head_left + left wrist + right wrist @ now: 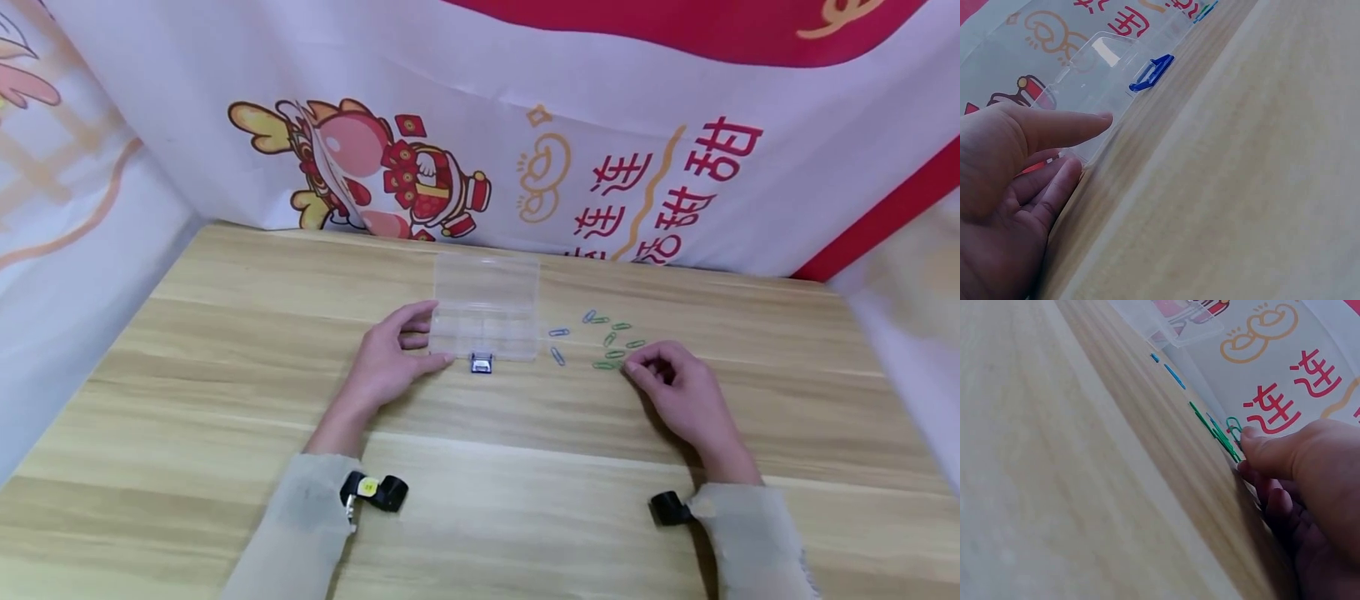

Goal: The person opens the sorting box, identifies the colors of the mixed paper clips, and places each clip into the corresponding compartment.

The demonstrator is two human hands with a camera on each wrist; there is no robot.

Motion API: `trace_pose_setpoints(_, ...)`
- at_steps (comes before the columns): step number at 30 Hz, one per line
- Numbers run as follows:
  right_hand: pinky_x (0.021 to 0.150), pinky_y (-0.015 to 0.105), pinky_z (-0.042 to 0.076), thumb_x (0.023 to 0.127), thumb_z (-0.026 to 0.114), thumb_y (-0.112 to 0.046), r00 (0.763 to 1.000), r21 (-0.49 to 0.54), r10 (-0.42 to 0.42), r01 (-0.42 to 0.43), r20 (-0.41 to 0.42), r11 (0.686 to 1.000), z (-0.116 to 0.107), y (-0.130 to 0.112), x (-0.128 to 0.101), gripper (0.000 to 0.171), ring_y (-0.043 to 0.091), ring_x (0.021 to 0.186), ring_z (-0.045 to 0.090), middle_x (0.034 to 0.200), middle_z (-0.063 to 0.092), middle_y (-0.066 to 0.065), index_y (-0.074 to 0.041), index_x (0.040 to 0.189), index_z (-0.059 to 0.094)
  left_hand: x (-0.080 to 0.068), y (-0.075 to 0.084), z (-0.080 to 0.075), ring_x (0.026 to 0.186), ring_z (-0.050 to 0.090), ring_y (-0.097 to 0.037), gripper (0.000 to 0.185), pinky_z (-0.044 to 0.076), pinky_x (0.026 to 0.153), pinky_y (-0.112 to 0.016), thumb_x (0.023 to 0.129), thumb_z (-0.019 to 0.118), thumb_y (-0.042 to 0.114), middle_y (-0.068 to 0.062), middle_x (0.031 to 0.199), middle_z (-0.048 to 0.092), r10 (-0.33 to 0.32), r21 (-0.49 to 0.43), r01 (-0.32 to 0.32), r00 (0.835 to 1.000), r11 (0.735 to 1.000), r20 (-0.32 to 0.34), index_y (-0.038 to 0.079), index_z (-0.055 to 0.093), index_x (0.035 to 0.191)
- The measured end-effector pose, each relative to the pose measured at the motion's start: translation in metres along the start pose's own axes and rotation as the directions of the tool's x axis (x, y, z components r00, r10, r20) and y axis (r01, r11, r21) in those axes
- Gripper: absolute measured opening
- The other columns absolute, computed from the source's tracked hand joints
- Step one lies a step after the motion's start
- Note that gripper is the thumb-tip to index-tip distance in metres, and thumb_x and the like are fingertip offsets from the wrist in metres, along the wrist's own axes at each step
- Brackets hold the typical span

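Observation:
A clear plastic compartment box [483, 333] lies on the table with its lid [487, 279] raised at the back and a blue latch [482, 362] at its front. My left hand [390, 354] holds the box at its left front corner, thumb along the front edge and fingers against the left side. In the right wrist view, a green paper clip [1233, 425] stands up at the thumb tip of my right hand [682, 387], which pinches it. Several green paper clips [615, 355] and a few blue paper clips [558, 332] are scattered between the box and my right hand.
The wood-grain table [480, 492] runs back to a printed cloth [420, 50] that hangs just behind the box. More cloth [75, 208] hangs at the left side. A black wrist camera [375, 492] sits on each sleeve.

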State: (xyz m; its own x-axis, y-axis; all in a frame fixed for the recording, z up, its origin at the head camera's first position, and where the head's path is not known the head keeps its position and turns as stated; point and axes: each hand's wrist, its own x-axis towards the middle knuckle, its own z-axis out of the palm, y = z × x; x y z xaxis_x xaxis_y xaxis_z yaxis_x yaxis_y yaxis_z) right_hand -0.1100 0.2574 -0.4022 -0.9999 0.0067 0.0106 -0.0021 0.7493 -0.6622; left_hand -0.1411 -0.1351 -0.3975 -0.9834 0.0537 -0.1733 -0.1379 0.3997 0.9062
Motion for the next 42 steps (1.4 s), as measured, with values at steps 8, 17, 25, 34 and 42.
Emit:
trace_pose_setpoints(8, 0.077, 0.02, 0.045, 0.109, 0.061, -0.045, 0.997, 0.077, 0.07, -0.068, -0.018, 0.995, -0.002, -0.001, 0.004, 0.036, 0.02, 0.097, 0.055, 0.11, 0.069, 0.007, -0.013, 0.118, 0.074, 0.001, 0.001, 0.0, 0.13, 0.065, -0.031, 0.079, 0.056, 0.114, -0.047, 0.088, 0.089, 0.012, -0.011, 0.143, 0.063, 0.006, -0.004, -0.006, 1.0, 1.0, -0.001, 0.025, 0.054, 0.158)
trace_pose_setpoints(17, 0.07, 0.022, 0.055, 0.107, 0.068, -0.038, 0.978, 0.401, 0.206, -0.195, 0.016, 0.895, 0.011, -0.028, 0.005, 0.032, 0.013, 0.087, 0.061, 0.1, 0.07, -0.007, -0.01, 0.123, 0.071, -0.001, 0.0, -0.001, 0.132, 0.064, -0.032, 0.079, 0.055, 0.115, -0.047, 0.089, 0.088, 0.012, -0.012, 0.144, 0.062, -0.004, -0.001, 0.004, 1.0, 1.0, 0.006, 0.024, 0.053, 0.159)
trace_pose_setpoints(25, 0.068, 0.022, 0.055, 0.106, 0.071, -0.026, 0.992, 0.418, 0.118, -0.124, 0.04, 0.9, 0.042, -0.07, 0.013, 0.022, 0.014, 0.084, 0.061, 0.1, 0.071, 0.0, -0.008, 0.117, 0.075, -0.002, 0.001, 0.0, 0.131, 0.064, -0.032, 0.079, 0.054, 0.115, -0.047, 0.089, 0.088, 0.01, -0.013, 0.144, 0.062, -0.004, -0.011, 0.004, 1.0, 1.0, 0.008, 0.023, 0.053, 0.159)
trace_pose_setpoints(34, 0.081, 0.028, 0.052, 0.105, 0.072, -0.023, 0.997, 0.28, 0.03, -0.047, 0.068, 0.959, 0.06, -0.094, 0.022, 0.013, 0.021, 0.094, 0.059, 0.105, 0.071, 0.007, -0.012, 0.111, 0.076, -0.002, -0.002, 0.002, 0.13, 0.065, -0.031, 0.079, 0.055, 0.115, -0.047, 0.089, 0.088, 0.011, -0.012, 0.143, 0.062, 0.003, -0.003, -0.003, 1.0, 1.0, 0.01, 0.023, 0.053, 0.159)
trace_pose_setpoints(42, 0.083, 0.034, 0.053, 0.104, 0.073, -0.022, 0.996, 0.235, -0.009, -0.012, 0.087, 0.972, 0.067, -0.099, 0.021, 0.012, 0.022, 0.093, 0.062, 0.102, 0.074, 0.007, -0.013, 0.11, 0.078, -0.001, -0.001, 0.001, 0.128, 0.066, -0.031, 0.079, 0.056, 0.113, -0.046, 0.089, 0.088, 0.01, -0.013, 0.142, 0.063, 0.021, -0.008, -0.021, 1.0, 1.0, -0.001, 0.021, 0.053, 0.159)
